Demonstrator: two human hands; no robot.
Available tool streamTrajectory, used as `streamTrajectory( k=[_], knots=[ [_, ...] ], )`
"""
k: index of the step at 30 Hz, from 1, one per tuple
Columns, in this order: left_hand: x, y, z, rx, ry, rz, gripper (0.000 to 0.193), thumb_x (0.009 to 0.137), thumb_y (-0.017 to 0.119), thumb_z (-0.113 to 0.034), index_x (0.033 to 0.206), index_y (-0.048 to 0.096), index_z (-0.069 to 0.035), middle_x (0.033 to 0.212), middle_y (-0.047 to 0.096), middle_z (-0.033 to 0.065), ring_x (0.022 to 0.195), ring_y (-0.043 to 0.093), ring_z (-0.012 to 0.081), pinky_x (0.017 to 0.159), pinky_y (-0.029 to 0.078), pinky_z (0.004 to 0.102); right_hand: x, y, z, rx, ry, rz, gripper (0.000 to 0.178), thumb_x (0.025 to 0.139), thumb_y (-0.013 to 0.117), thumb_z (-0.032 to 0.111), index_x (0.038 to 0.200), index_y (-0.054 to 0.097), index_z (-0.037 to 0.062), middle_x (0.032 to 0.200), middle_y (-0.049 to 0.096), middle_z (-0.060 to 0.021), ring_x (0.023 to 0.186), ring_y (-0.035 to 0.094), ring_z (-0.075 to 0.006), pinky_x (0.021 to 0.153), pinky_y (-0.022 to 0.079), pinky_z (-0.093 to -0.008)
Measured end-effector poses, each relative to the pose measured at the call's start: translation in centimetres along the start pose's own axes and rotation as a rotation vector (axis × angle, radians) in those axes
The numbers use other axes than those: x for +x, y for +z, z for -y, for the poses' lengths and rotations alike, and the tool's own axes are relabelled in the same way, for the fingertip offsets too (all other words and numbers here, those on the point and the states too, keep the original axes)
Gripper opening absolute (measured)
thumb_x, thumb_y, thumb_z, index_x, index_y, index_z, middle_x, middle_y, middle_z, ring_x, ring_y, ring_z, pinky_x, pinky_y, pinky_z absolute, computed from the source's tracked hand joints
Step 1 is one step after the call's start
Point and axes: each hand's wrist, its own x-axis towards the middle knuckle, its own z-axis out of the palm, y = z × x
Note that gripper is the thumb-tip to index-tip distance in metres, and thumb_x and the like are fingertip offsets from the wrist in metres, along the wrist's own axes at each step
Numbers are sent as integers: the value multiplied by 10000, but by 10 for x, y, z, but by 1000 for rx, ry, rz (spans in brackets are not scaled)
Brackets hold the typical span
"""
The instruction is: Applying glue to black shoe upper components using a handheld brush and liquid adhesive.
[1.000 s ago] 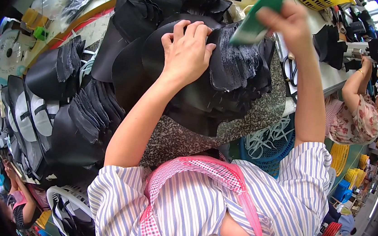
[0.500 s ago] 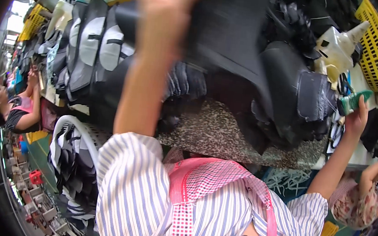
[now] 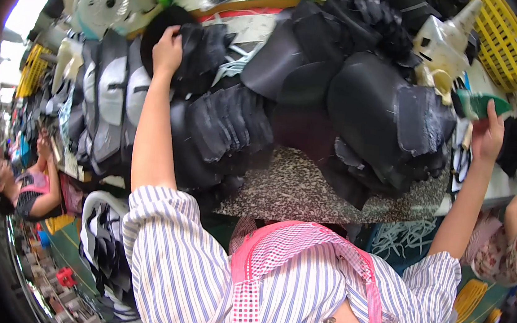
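My left hand (image 3: 167,53) is stretched far forward, its fingers curled over the edge of a rounded black sheet piece (image 3: 153,38) beside a stack of black pieces (image 3: 201,53). Out to the right, my right hand (image 3: 489,139) is closed on a green brush (image 3: 483,106), held above the tabletop. Between my arms lie a fanned row of dark pieces (image 3: 228,121) with frayed edges and a pile of large black panels (image 3: 363,106). A strip of greyish pieces (image 3: 417,121) rests on the right part of that pile.
A speckled table surface (image 3: 299,187) is nearest me. Grey-and-black shaped pieces (image 3: 113,85) and a white fan (image 3: 110,3) stand at left. A cream plastic bottle (image 3: 437,51) and a yellow basket (image 3: 506,45) are at right. Co-workers (image 3: 38,184) sit on both sides.
My left hand has moved forward and left; the large black sheet near it no longer covers the middle. My right hand keeps the brush, shifted slightly up in view.
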Motion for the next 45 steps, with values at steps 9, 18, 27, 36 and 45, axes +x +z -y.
streamTrajectory(
  k=[9, 18, 27, 36, 45],
  knots=[
    [-50, -23, -163, -109, 493, -88, 256, 765, 497, -39, 1017, 540, -40, 955, 560, 123, 882, 507, 284, 785, 390, 336, 38, -5, -63, -1185, -324, -53, 214, 694, 652, 270, 722, 624, 59, 606, 583, -63, 531, 522, -158, 530, 405, -293],
    [-169, 42, -302, -449, 741, 275, 383, 770, 522, -126, 1131, 442, -27, 1072, 495, 139, 996, 434, 306, 840, 363, 361, 15, -34, -36, -778, -461, 9, 119, 742, 624, 128, 762, 617, 12, 670, 597, -18, 565, 500, -84, 575, 408, -206],
    [-181, 56, -314, -363, 653, 301, 447, 752, 530, -165, 1165, 400, -54, 1100, 494, 89, 1024, 418, 222, 783, 283, 343, -21, 55, 21, -321, -175, 165, 169, 774, 590, 195, 772, 568, 28, 644, 563, -20, 477, 470, -62, 429, 355, -197],
    [-187, 64, -308, -462, 639, 243, 546, 690, 569, -101, 1184, 349, -30, 1085, 491, 75, 1005, 433, 191, 776, 282, 318, -28, 91, 20, -971, -93, 641, 86, 756, 575, 98, 753, 552, 15, 561, 497, 3, 484, 468, -67, 432, 368, -199],
    [-181, 62, -310, -462, 646, 238, 561, 687, 569, -116, 1195, 340, -49, 1083, 482, 46, 993, 426, 183, 751, 282, 322, -43, 82, 26, -971, -319, 830, 82, 685, 615, 73, 737, 570, 30, 590, 541, -41, 478, 487, -125, 449, 362, -257]
  ],
)
